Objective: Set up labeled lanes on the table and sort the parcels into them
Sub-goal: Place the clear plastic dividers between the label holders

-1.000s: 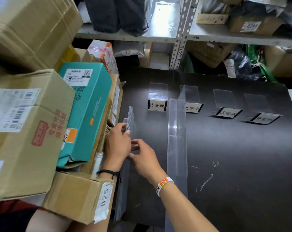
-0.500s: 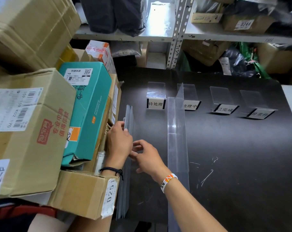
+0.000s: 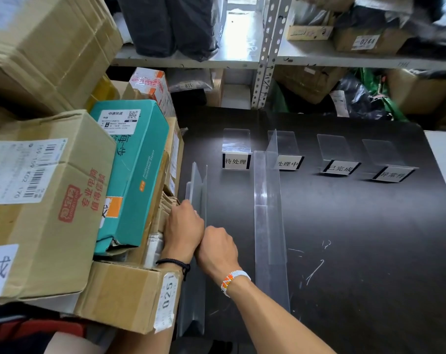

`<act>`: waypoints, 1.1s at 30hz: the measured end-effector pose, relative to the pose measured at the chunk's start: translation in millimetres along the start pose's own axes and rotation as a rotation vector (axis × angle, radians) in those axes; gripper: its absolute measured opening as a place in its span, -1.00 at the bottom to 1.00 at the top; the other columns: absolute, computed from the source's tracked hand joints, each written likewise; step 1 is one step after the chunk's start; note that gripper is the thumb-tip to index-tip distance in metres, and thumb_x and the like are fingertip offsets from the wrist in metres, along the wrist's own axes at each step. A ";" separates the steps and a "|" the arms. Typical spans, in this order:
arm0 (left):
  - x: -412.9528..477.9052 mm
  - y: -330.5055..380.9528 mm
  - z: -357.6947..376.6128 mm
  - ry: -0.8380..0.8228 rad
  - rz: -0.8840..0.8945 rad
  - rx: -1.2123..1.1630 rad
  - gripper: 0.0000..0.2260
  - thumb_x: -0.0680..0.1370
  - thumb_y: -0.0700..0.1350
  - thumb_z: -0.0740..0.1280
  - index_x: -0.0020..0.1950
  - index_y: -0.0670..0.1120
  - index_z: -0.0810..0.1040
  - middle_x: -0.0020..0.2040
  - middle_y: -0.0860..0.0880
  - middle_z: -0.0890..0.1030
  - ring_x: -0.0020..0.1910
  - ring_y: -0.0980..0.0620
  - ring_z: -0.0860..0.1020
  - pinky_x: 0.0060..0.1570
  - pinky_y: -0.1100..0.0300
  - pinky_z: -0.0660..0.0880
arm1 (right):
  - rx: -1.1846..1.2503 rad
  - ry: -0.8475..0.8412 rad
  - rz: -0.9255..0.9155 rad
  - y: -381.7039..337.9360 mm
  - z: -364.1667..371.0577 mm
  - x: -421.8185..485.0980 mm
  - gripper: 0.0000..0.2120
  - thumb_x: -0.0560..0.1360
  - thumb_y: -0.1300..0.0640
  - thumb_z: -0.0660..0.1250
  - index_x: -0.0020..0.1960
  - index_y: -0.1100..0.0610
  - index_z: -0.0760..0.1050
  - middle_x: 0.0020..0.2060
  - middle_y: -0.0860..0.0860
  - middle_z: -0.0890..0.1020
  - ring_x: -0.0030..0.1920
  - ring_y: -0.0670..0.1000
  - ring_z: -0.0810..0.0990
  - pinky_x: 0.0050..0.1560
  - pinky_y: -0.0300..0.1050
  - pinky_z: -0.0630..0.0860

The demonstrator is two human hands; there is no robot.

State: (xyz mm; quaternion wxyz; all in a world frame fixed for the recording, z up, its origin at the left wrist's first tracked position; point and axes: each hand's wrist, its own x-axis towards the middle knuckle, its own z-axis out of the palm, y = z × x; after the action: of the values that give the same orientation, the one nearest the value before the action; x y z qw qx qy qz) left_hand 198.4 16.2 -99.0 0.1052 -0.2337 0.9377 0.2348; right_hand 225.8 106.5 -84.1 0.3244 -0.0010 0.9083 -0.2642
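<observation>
Our right hand (image 3: 216, 247), fingers spread a moment ago, now curls together with our left hand (image 3: 183, 231) round the spare dividers (image 3: 197, 185) standing at the table's (image 3: 344, 238) left edge against the parcels (image 3: 132, 169), so we judge the second lane wall comes next.

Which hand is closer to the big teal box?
Left. The left hand is right beside the teal box, holding the clear dividers. The right hand is on the left hand's far side, farther from the box.
</observation>
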 end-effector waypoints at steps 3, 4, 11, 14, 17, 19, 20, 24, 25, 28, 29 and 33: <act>-2.1 -0.1 2.0 0.035 -0.012 0.025 -0.84 0.64 -0.26 0.25 0.16 -0.30 0.53 0.11 -0.33 0.62 0.08 -0.36 0.60 -0.14 0.01 0.38 | 0.016 0.050 0.035 5.4 -16.9 -13.6 -0.86 0.60 0.27 0.22 -0.13 0.21 0.45 0.08 0.24 0.66 0.13 0.31 0.64 -0.13 -0.07 0.40; -2.1 -0.8 3.7 0.042 -0.012 0.025 -0.84 0.64 -0.25 0.26 0.17 -0.30 0.53 0.11 -0.33 0.62 0.07 -0.36 0.61 -0.14 0.01 0.39 | 0.010 0.086 0.046 9.0 -26.6 -18.9 -0.82 0.60 0.25 0.23 -0.18 0.19 0.40 0.05 0.23 0.67 0.11 0.30 0.65 -0.14 -0.08 0.39; 0.8 -2.5 12.7 0.056 -0.034 0.006 -0.82 0.62 -0.25 0.31 0.20 -0.28 0.48 0.12 -0.38 0.62 0.09 -0.41 0.61 -0.03 -0.16 0.53 | -0.072 0.389 -0.044 25.1 -106.2 -68.1 -0.67 0.70 0.07 0.17 -0.23 0.10 0.27 -0.12 0.15 0.62 0.01 0.25 0.63 -0.18 -0.10 0.22; -0.3 1.9 16.0 0.090 0.021 0.013 -0.67 0.58 -0.27 0.38 0.32 -0.27 0.44 0.19 -0.35 0.58 0.13 -0.40 0.59 0.02 -0.17 0.53 | 0.014 0.461 -0.103 30.3 -121.6 -78.0 -0.62 0.69 0.06 0.18 -0.28 0.07 0.22 -0.35 0.01 0.41 -0.24 0.19 0.47 -0.32 -0.08 0.17; 1.1 7.2 17.2 0.105 0.056 0.036 -0.48 0.53 -0.33 0.39 0.48 -0.28 0.37 0.25 -0.35 0.54 0.17 -0.40 0.57 0.06 -0.18 0.53 | 0.138 0.513 -0.161 37.0 -133.3 -82.6 -0.61 0.66 0.11 0.24 -0.32 0.01 0.22 -0.43 -0.05 0.34 -0.42 -0.02 0.31 -0.42 -0.20 0.23; 3.8 9.5 15.6 0.080 0.045 0.031 -0.41 0.50 -0.34 0.40 0.52 -0.29 0.33 0.26 -0.36 0.54 0.17 -0.42 0.57 0.07 -0.18 0.53 | 0.205 0.539 -0.185 41.8 -142.6 -86.3 -0.70 0.65 0.14 0.26 -0.26 0.04 0.37 -0.43 -0.05 0.41 -0.42 -0.04 0.36 -0.42 -0.26 0.30; 4.8 10.2 14.9 0.069 0.038 0.026 -0.39 0.49 -0.34 0.41 0.53 -0.29 0.33 0.25 -0.36 0.54 0.17 -0.42 0.57 0.07 -0.18 0.53 | 0.222 0.547 -0.189 43.8 -147.1 -88.3 -0.75 0.65 0.14 0.27 -0.21 0.06 0.44 -0.42 -0.04 0.46 -0.40 -0.04 0.41 -0.40 -0.28 0.33; 5.1 13.1 13.3 0.044 0.000 0.028 -0.35 0.49 -0.31 0.45 0.54 -0.26 0.30 0.27 -0.32 0.52 0.19 -0.38 0.56 0.09 -0.15 0.53 | 0.337 0.545 -0.167 52.3 -162.6 -93.0 -0.93 0.61 0.14 0.30 0.00 0.04 0.56 -0.23 -0.02 0.68 -0.18 0.01 0.68 -0.12 -0.04 0.62; 5.3 13.6 14.2 0.039 -0.007 0.030 -0.34 0.49 -0.30 0.45 0.56 -0.26 0.29 0.29 -0.31 0.51 0.21 -0.38 0.56 0.12 -0.15 0.52 | 0.378 0.539 -0.164 53.9 -166.4 -94.9 -0.91 0.60 0.16 0.30 0.04 0.01 0.56 -0.18 -0.02 0.70 -0.13 -0.01 0.70 -0.05 -0.01 0.64; 7.9 13.6 17.4 0.030 -0.030 0.032 -0.30 0.48 -0.31 0.44 0.58 -0.27 0.26 0.34 -0.32 0.49 0.25 -0.37 0.53 0.17 -0.16 0.51 | 0.452 0.530 -0.191 59.5 -177.9 -100.0 -0.71 0.59 0.25 0.31 0.09 -0.16 0.50 -0.07 -0.18 0.71 -0.01 -0.16 0.69 0.08 -0.13 0.63; 8.9 13.6 18.3 0.034 -0.041 0.026 -0.30 0.48 -0.32 0.43 0.58 -0.27 0.26 0.34 -0.33 0.49 0.27 -0.37 0.53 0.18 -0.17 0.50 | 0.462 0.536 -0.201 62.3 -181.2 -100.2 -0.65 0.58 0.28 0.31 0.12 -0.19 0.50 -0.05 -0.24 0.70 0.02 -0.19 0.68 0.12 -0.15 0.61; 9.8 13.4 21.6 0.069 -0.063 0.015 -0.35 0.49 -0.34 0.41 0.56 -0.29 0.31 0.38 -0.35 0.47 0.30 -0.40 0.51 0.20 -0.19 0.47 | 0.510 0.557 -0.203 72.9 -193.8 -101.4 -0.56 0.55 0.33 0.32 0.25 -0.15 0.52 -0.07 -0.23 0.72 -0.07 -0.18 0.70 0.08 -0.14 0.63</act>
State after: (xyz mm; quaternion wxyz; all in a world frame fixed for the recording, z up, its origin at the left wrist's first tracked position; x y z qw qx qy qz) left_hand 185.2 33.4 -115.5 0.0818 -0.2701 0.9346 0.2164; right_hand 203.9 279.7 66.6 0.0273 0.0615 0.8620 -0.5025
